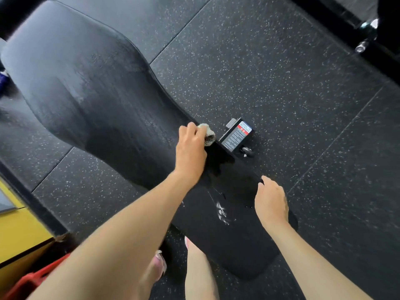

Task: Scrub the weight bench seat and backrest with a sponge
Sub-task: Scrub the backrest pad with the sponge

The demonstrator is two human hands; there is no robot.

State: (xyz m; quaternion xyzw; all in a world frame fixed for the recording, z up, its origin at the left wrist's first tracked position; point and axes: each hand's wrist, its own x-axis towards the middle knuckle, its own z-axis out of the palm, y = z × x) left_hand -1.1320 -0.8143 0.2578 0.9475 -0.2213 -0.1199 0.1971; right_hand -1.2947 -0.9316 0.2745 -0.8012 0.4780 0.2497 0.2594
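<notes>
One soft, wet sponge [208, 133], clutched by left hand [190, 152], pressed against backrest [86, 83] edge just beyond that hand. Relaxed right hand [271, 202] resting on slick, wet seat [238, 245]. Grip across sponge's back; expect slipping.

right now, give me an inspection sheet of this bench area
surface: backrest streaked wet; seat has a white foam smear.
job's things: sponge at the backrest-seat joint, beside the label plate.
clutter: red container at lower left.
grippers: left hand grips the sponge; right hand rests on the seat's edge.
cables: nothing seen.
surroundings: speckled rubber floor, knob under the plate, yellow panel, chrome bar ends.
</notes>
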